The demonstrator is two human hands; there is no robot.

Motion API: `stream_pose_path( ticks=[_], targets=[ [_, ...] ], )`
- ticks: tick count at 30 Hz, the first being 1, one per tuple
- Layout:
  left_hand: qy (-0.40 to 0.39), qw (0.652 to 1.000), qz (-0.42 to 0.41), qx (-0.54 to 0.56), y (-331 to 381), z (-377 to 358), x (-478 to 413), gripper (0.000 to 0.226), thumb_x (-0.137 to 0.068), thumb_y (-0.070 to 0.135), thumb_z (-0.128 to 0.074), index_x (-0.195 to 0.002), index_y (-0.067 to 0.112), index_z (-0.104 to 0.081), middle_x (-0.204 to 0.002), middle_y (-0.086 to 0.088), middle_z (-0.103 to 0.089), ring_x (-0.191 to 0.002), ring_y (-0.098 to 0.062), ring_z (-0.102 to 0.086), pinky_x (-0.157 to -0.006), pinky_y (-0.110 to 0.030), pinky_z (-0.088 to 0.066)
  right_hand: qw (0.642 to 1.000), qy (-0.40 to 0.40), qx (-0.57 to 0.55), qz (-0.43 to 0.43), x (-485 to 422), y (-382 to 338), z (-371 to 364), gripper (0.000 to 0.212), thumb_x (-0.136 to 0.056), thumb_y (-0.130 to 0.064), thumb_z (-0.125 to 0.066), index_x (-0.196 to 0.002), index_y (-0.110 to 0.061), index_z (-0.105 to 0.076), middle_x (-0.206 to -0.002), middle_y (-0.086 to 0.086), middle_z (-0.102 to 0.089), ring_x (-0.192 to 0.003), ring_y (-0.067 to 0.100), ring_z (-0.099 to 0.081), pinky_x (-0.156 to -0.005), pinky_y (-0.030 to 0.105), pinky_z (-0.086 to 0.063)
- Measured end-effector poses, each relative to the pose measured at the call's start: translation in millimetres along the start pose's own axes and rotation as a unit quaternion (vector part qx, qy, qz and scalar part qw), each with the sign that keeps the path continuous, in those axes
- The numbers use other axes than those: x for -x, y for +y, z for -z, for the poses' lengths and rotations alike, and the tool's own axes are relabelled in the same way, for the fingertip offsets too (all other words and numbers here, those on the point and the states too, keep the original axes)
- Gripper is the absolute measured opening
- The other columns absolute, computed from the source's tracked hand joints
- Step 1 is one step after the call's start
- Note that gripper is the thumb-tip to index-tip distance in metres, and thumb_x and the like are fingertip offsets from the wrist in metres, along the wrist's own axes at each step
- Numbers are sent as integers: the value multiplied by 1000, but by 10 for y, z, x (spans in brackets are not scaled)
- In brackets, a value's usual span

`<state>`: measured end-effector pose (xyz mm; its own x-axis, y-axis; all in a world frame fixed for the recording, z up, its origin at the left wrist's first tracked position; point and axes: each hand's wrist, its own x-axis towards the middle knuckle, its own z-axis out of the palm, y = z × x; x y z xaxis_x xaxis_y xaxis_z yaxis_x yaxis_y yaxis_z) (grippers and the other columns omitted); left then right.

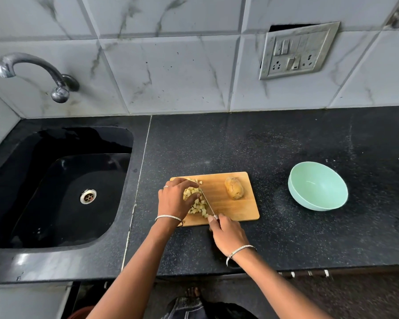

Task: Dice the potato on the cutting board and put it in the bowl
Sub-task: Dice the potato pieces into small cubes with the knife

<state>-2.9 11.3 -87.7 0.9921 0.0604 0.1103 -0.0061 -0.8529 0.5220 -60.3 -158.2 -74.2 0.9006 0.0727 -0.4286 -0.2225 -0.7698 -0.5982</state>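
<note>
A wooden cutting board (230,208) lies on the black counter. On its left part sits a pile of pale diced potato (197,207). My left hand (174,199) curls over the pile, fingers bent onto the pieces. My right hand (227,233) grips the handle of a knife (207,204), whose thin blade runs along the right side of the pile. A half potato (234,188) with its skin on rests at the board's far right. The mint green bowl (318,186) stands to the right of the board, with nothing in it.
A black sink (60,192) with a metal drain fills the counter's left, under a chrome tap (36,73). The tiled wall carries a switch and socket plate (297,50). The counter's front edge runs just below my wrists.
</note>
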Motion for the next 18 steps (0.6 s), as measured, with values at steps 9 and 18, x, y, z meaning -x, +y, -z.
stream_pose_path(
  ticks=[9,18],
  targets=[
    [27,996,64,-62,85,-60,-137,15,-81,31,-73,-95,32,-70,-114,7,-64,-108,-24,-55,-85,-40,-37,985,-35,-171,-20,75,106,178,42,-100,-50,-43,-83,-17,-63,-60,-10,-48,-42,1,-36,-39,15,-24],
    [-102,975,103,170,273,14,-68,31,-74,60,-71,-66,30,-70,-56,16,-62,-54,3,-53,-55,-16,-41,946,-62,-310,-69,90,41,229,44,-100,-51,-45,-91,-11,-59,-58,-3,-39,-36,7,-27,-36,18,-19]
  ],
)
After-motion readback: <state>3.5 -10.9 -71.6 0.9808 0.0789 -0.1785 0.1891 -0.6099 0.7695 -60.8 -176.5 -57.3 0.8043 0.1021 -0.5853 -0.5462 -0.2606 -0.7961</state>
